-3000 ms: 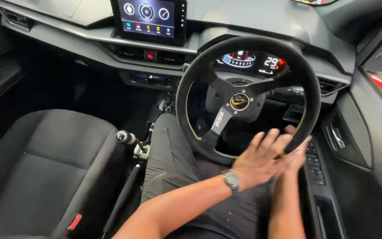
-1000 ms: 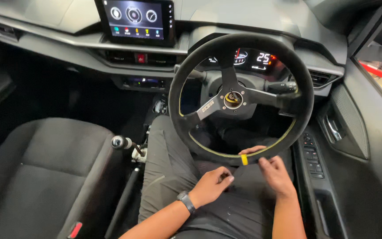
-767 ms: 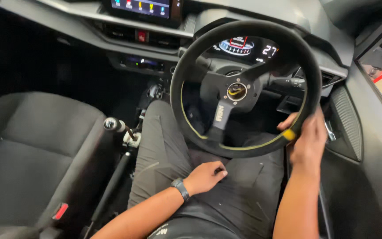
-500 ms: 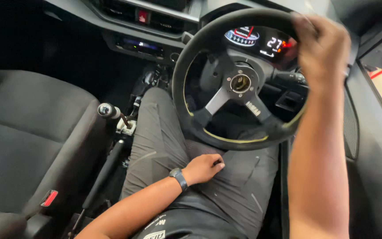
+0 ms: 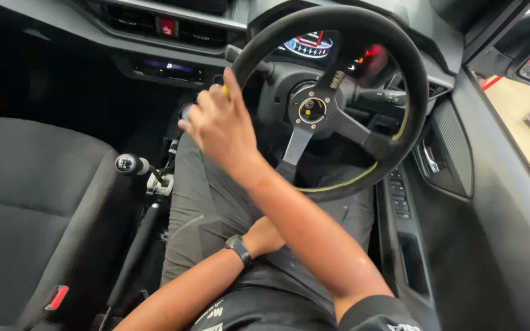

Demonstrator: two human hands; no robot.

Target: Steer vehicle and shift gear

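Black gear knob [image 5: 125, 163] beside handbrake lever [image 5: 135, 257]

The steering wheel [image 5: 400, 67] rim looks matt black, suede-like, its spokes dull metal. The passenger seat [image 5: 32, 208] is grey woven cloth. The gear knob [image 5: 125, 163] is glossy; the door panel [image 5: 492, 245] is matt plastic.

Your right hand [image 5: 222, 125] sits on the steering wheel's [image 5: 363, 27] left rim, arm crossing over your left hand [image 5: 265, 236] in your lap; gear lever [image 5: 127, 164] further left.

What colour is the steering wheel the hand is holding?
The steering wheel is black with yellow stitching along its rim, seen in the head view.
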